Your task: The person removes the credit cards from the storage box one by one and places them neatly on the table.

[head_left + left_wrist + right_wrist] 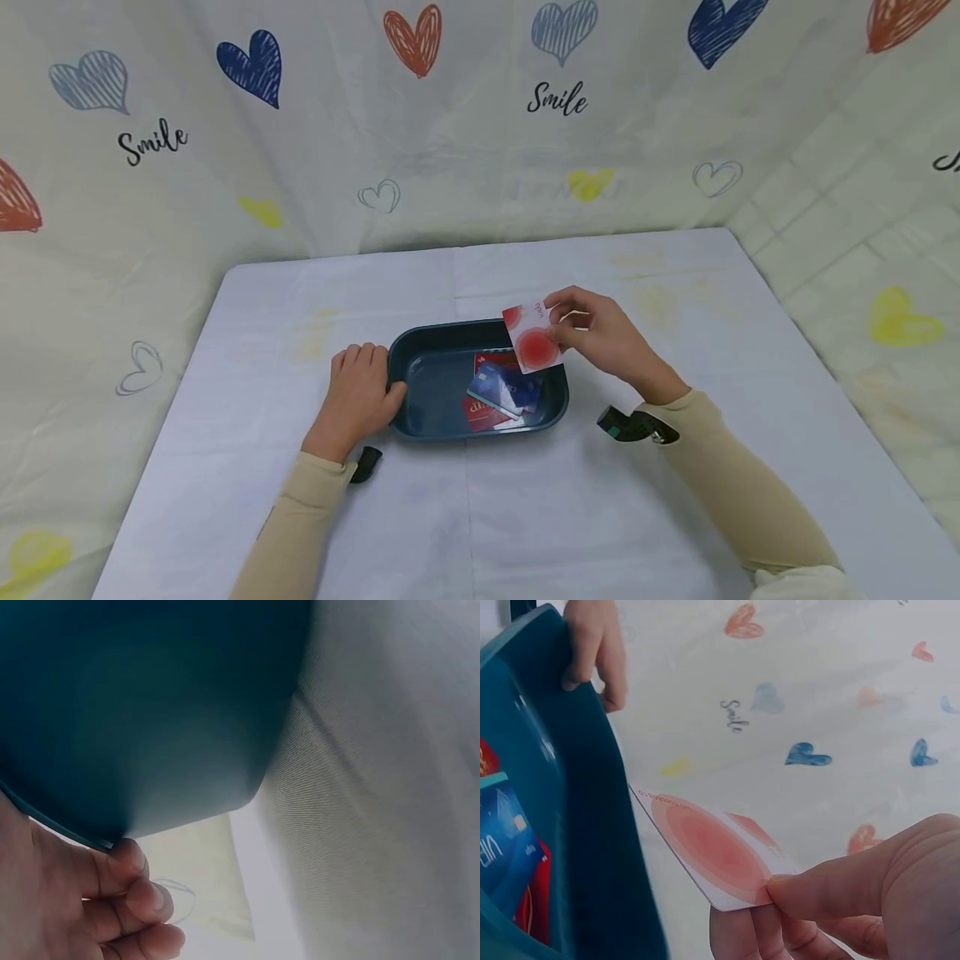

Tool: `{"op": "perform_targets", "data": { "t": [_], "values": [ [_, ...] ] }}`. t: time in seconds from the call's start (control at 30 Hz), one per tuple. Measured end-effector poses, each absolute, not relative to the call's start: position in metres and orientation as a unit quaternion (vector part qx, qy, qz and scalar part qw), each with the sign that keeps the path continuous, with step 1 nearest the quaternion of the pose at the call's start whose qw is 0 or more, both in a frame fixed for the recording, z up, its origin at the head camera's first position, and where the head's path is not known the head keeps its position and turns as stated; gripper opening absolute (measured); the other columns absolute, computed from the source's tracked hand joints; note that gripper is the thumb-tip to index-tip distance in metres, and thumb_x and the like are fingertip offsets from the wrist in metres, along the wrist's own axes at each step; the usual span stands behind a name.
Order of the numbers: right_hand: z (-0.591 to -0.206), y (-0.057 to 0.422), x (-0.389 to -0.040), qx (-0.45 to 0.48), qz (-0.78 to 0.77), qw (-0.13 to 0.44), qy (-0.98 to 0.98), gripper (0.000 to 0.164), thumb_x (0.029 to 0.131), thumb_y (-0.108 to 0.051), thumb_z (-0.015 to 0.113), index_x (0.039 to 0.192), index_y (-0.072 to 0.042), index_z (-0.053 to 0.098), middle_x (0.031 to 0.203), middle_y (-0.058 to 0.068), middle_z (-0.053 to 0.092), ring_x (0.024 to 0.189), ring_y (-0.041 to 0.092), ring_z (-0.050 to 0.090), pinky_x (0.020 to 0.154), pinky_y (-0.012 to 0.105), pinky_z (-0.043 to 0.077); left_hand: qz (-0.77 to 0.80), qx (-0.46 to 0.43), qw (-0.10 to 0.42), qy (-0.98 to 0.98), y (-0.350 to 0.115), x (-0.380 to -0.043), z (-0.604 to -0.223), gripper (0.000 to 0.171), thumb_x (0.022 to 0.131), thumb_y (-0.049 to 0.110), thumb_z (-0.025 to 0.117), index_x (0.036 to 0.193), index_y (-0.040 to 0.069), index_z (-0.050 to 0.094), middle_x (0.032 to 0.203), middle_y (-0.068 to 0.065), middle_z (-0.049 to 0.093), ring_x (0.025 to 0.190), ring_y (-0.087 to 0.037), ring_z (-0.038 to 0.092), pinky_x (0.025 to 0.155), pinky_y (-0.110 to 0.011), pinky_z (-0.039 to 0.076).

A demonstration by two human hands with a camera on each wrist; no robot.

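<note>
A white card with a red circle (534, 346) is pinched in the right hand (603, 337), thumb on its printed face and bent fingers behind, with almost no gap beyond the card's thickness. The card is tilted, raised over the right part of a dark teal rectangular tray (431, 400) with rounded corners. In the head view it overlaps the tray's far rim; the right wrist view shows it just outside the tray wall.

The left hand (358, 396) grips the tray's left end: its thumb lies over the rim on the inner side, and its fingers curl against the outside, closed onto the wall between them.

Inside the tray, toward its right end, cards lie in a loose overlapping pile. A blue bank card (493, 388) with a chip is on top, and a red card with gold lettering (482, 414) sticks out below it.

The tray sits on a table with a white cloth (525, 517). Beige sleeves (738, 492) cover both forearms, and a black wrist camera (626, 425) shows at the right wrist. Behind hangs a pale backdrop (465, 150) printed with hearts and "Smile".
</note>
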State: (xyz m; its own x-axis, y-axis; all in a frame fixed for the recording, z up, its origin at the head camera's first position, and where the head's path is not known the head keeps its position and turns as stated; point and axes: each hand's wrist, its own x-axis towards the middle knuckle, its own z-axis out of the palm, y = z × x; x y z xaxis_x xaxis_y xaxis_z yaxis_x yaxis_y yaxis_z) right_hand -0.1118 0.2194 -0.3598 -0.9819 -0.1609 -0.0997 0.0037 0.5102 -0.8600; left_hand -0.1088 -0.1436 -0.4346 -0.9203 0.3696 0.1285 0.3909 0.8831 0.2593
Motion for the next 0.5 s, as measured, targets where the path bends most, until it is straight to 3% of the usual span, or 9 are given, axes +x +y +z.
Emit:
{"op": "perform_targets", "data": {
  "t": [0.5],
  "values": [
    [-0.357,0.237,-0.113,-0.012,-0.512,0.054,0.858,0.039,0.097,-0.015,0.066,0.134,-0.006,0.057,0.117,0.016,0.061,0.093,0.023,0.069,0.076,0.023,0.060,-0.135,-0.189,0.036,-0.972,-0.143,-0.108,-0.436,0.021,0.092,0.023,0.057,0.095,0.003,0.052,0.087,-0.011,0.047,0.090,-0.031,0.041,0.098,-0.052,0.034]
  ]
}}
